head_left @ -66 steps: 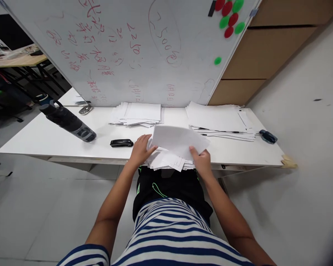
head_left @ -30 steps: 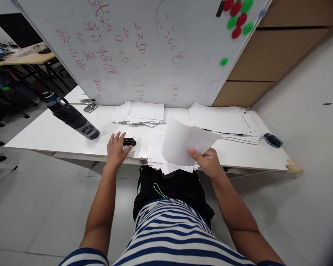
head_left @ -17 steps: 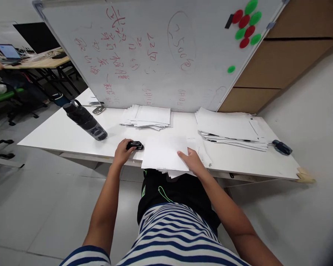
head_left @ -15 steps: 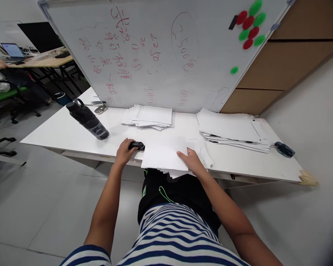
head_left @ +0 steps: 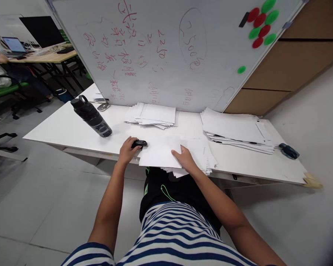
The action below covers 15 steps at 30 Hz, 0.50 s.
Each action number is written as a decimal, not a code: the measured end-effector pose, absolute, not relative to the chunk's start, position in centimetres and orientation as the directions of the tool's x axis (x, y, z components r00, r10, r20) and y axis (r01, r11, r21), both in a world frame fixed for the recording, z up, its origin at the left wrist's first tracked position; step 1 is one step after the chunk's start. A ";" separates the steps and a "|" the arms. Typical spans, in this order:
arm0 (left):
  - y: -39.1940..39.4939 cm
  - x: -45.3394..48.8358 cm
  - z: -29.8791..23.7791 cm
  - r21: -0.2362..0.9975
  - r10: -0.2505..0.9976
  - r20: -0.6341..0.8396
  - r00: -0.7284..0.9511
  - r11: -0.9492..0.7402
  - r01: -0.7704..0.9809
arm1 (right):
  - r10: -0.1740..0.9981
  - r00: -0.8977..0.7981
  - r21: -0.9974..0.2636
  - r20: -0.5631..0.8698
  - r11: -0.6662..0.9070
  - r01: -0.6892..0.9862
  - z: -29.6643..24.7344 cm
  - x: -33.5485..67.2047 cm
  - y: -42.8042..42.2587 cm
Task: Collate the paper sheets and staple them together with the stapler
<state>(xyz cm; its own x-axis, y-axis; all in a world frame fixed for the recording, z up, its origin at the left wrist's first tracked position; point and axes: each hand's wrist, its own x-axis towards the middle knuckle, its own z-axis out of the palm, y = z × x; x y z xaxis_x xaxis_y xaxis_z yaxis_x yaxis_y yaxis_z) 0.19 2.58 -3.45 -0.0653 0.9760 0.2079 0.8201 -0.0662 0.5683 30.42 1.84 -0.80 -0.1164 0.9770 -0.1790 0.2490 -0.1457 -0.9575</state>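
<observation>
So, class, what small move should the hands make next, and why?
Perhaps line up the black stapler with the upper-left corner of the white paper: the left hand is on the stapler, whose end lies by that corner, and the right hand holds the paper.

One view looks forward and down from the wearer's head, over the near striped shirt [head_left: 180,232] and tabletop [head_left: 238,162] toward the far whiteboard [head_left: 172,74].
</observation>
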 end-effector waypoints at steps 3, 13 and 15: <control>2.8 0.1 -2.5 0.499 0.987 0.155 -0.029 -0.053 0.865 | 0.953 -0.212 -0.939 -0.215 -0.142 0.313 -0.2 30.1 1.8; 6.1 3.4 3.1 0.507 0.988 0.068 -0.142 0.088 0.858 | 0.896 -0.317 -0.875 -0.310 -0.138 0.465 1.0 30.3 1.6; 7.3 4.9 2.4 0.456 0.982 0.114 -0.148 0.081 0.886 | 0.904 -0.304 -0.868 -0.300 -0.127 0.479 1.1 30.4 1.5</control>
